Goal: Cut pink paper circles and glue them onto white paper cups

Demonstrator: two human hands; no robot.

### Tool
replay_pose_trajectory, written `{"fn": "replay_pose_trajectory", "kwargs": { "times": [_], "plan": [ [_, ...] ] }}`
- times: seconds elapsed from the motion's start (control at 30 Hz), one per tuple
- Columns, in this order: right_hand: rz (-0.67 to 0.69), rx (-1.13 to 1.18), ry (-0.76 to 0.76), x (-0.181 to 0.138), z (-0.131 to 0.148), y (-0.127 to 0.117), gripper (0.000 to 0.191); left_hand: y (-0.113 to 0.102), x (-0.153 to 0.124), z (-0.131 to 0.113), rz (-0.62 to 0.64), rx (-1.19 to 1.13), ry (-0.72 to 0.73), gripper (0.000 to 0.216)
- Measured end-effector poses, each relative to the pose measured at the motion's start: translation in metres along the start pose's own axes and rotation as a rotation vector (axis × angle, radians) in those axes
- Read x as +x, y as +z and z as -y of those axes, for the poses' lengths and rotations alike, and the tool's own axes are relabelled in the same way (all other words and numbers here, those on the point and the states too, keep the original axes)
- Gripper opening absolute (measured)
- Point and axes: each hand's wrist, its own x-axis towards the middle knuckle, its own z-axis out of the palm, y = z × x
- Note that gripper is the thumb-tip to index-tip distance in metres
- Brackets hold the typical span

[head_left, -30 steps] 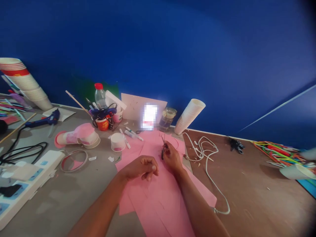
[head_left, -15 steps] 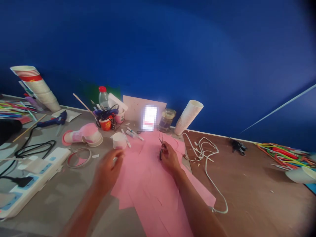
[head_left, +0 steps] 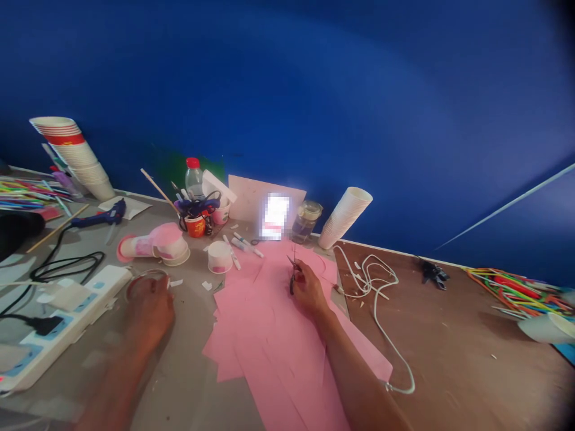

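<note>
My right hand is closed on a small pair of scissors, blades pointing up and apart, above the pink paper sheets. Over at the left, my left hand is smeared by motion. It reaches over a ring-shaped roll of tape and hides most of it; whether the fingers grip it I cannot make out. Just beyond that hand lies a shape of joined paper cups with pink paper. A short white paper cup stands at the far left edge of the pink sheets.
At the left lies a white power strip with plugs and cables, and behind it a blue glue gun. Several markers, a jar and a leaning cup stack are at the back. A white cable curls on the right.
My left hand has moved left and down from beside the pink sheets to the roll of tape. My right hand holds the scissors in nearly the same place. The view has shifted slightly.
</note>
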Motion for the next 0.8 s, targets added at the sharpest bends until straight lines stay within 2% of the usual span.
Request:
{"fn": "replay_pose_trajectory", "kwargs": {
  "times": [0.13, 0.27, 0.37, 0.4, 0.5, 0.57, 0.67, 0.8],
  "plan": [
    [0.004, -0.009, -0.012, 0.000, -0.002, 0.002, 0.056, -0.007, -0.007, 0.002, 0.031, -0.049, 0.014, 0.035],
    [0.006, 0.010, -0.003, 0.000, -0.002, 0.002, 0.056, -0.032, -0.020, -0.023, -0.121, -0.258, 0.042, 0.034],
    [0.007, 0.017, -0.004, 0.001, -0.003, 0.002, 0.055, -0.054, -0.033, -0.061, -0.307, -0.439, 0.259, 0.029],
    [0.002, 0.023, 0.004, 0.001, -0.004, 0.002, 0.054, -0.059, -0.036, -0.077, -0.324, -0.484, 0.362, 0.028],
    [-0.020, 0.079, 0.053, 0.002, -0.007, 0.003, 0.052, -0.066, -0.043, -0.122, -0.280, -0.563, 0.673, 0.035],
    [-0.032, 0.161, 0.094, 0.003, -0.010, 0.004, 0.050, -0.063, -0.043, -0.147, -0.193, -0.565, 0.837, 0.040],
    [-0.062, 0.369, 0.148, 0.006, -0.015, 0.005, 0.046, -0.056, -0.040, -0.173, -0.107, -0.545, 0.982, 0.043],
    [-0.116, 0.571, 0.183, 0.011, -0.018, 0.002, 0.041, -0.050, -0.031, -0.194, 0.005, -0.591, 1.161, 0.035]
  ]
}}
